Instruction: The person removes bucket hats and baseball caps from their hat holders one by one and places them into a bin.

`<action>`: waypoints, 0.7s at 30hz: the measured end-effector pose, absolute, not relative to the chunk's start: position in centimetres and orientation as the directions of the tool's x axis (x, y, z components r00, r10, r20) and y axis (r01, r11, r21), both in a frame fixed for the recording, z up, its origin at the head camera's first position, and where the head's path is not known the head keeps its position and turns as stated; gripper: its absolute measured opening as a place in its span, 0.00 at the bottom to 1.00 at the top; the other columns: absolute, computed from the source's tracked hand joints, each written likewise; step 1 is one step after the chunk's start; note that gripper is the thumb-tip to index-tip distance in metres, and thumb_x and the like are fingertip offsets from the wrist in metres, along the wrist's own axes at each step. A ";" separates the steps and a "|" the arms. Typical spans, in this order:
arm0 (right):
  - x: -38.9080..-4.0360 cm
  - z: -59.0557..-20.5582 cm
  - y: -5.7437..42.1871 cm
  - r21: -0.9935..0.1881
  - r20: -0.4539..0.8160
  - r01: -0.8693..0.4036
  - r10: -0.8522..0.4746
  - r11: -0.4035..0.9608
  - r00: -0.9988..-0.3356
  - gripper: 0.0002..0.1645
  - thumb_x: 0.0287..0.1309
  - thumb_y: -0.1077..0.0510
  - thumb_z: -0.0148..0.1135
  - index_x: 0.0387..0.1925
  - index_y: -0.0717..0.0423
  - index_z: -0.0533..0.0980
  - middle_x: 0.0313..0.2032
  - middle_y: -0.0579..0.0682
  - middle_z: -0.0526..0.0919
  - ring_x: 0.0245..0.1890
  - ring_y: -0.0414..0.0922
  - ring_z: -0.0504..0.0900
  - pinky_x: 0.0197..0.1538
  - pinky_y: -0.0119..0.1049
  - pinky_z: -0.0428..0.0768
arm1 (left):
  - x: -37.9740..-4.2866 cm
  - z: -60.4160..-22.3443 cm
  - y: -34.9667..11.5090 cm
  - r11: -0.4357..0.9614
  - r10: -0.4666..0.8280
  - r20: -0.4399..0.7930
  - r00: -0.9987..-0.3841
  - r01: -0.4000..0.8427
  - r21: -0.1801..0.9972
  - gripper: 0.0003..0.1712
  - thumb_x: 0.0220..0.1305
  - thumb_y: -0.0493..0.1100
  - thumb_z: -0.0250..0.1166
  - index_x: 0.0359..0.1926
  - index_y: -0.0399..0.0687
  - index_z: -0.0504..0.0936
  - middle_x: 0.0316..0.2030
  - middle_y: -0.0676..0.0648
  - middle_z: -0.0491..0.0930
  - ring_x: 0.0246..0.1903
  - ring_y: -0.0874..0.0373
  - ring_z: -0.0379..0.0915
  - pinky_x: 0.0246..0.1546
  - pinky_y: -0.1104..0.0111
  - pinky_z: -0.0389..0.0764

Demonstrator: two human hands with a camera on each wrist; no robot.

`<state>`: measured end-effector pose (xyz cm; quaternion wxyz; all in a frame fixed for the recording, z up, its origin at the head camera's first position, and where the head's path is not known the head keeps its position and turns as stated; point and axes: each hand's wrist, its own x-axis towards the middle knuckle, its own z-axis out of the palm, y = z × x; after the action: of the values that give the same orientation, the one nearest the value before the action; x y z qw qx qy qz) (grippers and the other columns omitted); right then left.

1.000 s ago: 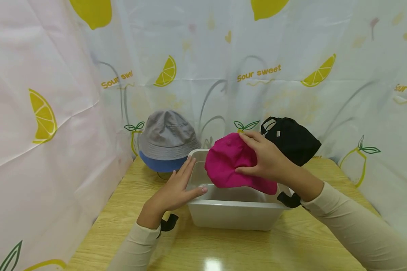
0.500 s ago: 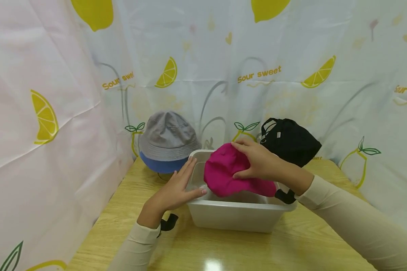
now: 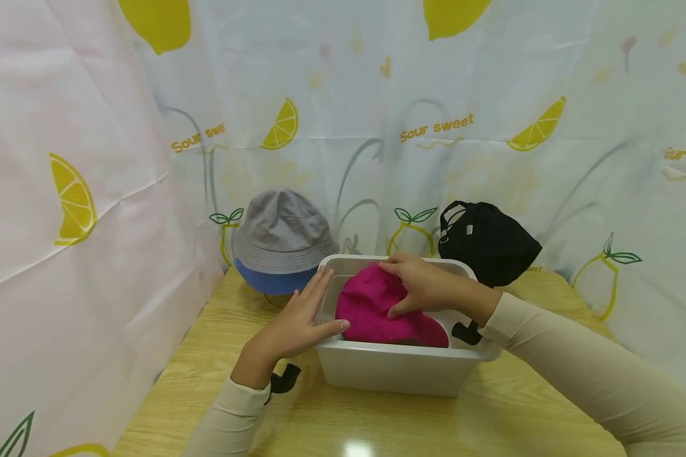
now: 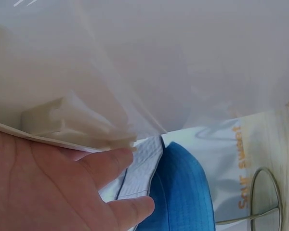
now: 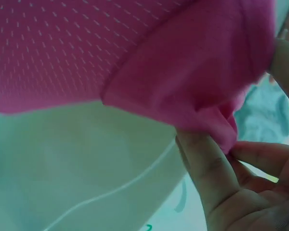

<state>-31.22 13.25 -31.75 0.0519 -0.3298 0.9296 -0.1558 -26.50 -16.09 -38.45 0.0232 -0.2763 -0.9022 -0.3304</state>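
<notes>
In the head view my right hand (image 3: 425, 285) grips a bright pink cap (image 3: 371, 304) by its crown, thumb on the near side and fingers over the top. The cap sits down inside a white plastic tub (image 3: 394, 371), with its brim toward the right front. The right wrist view has the cap's stitched brim (image 5: 86, 57) large above, and the fingers pinch its cloth. My left hand (image 3: 297, 324) rests on the tub's left rim with straight fingers. In the left wrist view those fingers (image 4: 108, 166) lie along the tub's wall (image 4: 183, 57).
A grey bucket hat (image 3: 286, 222) sits over a blue brim (image 3: 274, 279) on a wire stand at the back left. At the back right is a black cloth item (image 3: 488, 241) with strap loops. A lemon-print curtain (image 3: 366, 82) encloses the wooden table (image 3: 331, 419).
My right hand has lowered the pink cap from above the tub down into it, shifting slightly left. The left hand has stayed on the rim.
</notes>
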 end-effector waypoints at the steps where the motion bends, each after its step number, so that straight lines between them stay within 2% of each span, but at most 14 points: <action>1: -31.4 -32.0 13.1 -0.315 -0.007 -0.597 -0.631 0.738 -0.776 0.61 0.47 0.42 0.84 0.76 0.61 0.65 0.71 0.57 0.70 0.63 0.51 0.75 0.63 0.45 0.81 | -26.5 -38.4 -16.1 0.630 0.483 0.223 -0.847 0.512 0.584 0.58 0.68 0.71 0.60 0.84 0.63 0.37 0.84 0.48 0.36 0.83 0.50 0.35 0.75 0.31 0.38; 8: -31.9 -33.5 12.5 -0.344 -0.079 -0.563 -0.620 0.752 -0.781 0.60 0.46 0.51 0.85 0.76 0.66 0.64 0.73 0.62 0.68 0.51 0.50 0.88 0.52 0.39 0.87 | -26.4 -38.3 -15.9 0.636 0.473 0.233 -0.850 0.513 0.576 0.58 0.68 0.71 0.61 0.85 0.61 0.39 0.84 0.49 0.37 0.83 0.50 0.34 0.75 0.31 0.39; 10: -31.9 -33.7 12.3 -0.336 -0.092 -0.567 -0.626 0.752 -0.775 0.60 0.46 0.52 0.85 0.76 0.66 0.63 0.73 0.63 0.67 0.50 0.52 0.89 0.52 0.40 0.87 | -26.4 -38.3 -15.9 0.635 0.473 0.239 -0.848 0.516 0.575 0.58 0.67 0.71 0.61 0.85 0.61 0.39 0.84 0.49 0.37 0.83 0.51 0.34 0.75 0.31 0.39; 12: -31.8 -33.8 12.2 -0.305 -0.104 -0.586 -0.638 0.751 -0.763 0.60 0.46 0.51 0.85 0.76 0.64 0.64 0.73 0.61 0.68 0.55 0.52 0.85 0.55 0.43 0.86 | -26.5 -38.3 -15.9 0.634 0.474 0.241 -0.847 0.518 0.574 0.58 0.68 0.70 0.61 0.85 0.61 0.39 0.84 0.49 0.37 0.83 0.52 0.33 0.75 0.31 0.39; 16: -31.8 -34.1 11.8 -0.228 -0.133 -0.677 -0.711 0.700 -0.691 0.61 0.47 0.47 0.85 0.78 0.54 0.63 0.73 0.53 0.69 0.62 0.48 0.76 0.61 0.44 0.81 | -26.4 -38.4 -15.9 0.633 0.473 0.238 -0.848 0.515 0.578 0.57 0.68 0.70 0.61 0.85 0.61 0.39 0.84 0.49 0.37 0.83 0.52 0.33 0.75 0.31 0.38; 21: -32.1 -34.8 11.4 -0.184 -0.194 -0.774 -0.794 0.606 -0.576 0.58 0.50 0.45 0.82 0.79 0.46 0.63 0.72 0.45 0.71 0.59 0.42 0.76 0.63 0.41 0.78 | -26.4 -38.4 -15.9 0.634 0.469 0.238 -0.851 0.512 0.579 0.57 0.68 0.70 0.60 0.85 0.61 0.39 0.84 0.48 0.37 0.83 0.51 0.34 0.75 0.31 0.38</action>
<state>-32.06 11.40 -34.77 0.1290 -0.4421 0.8868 -0.0395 -26.38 -15.87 -38.37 0.0325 -0.2715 -0.9034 -0.3303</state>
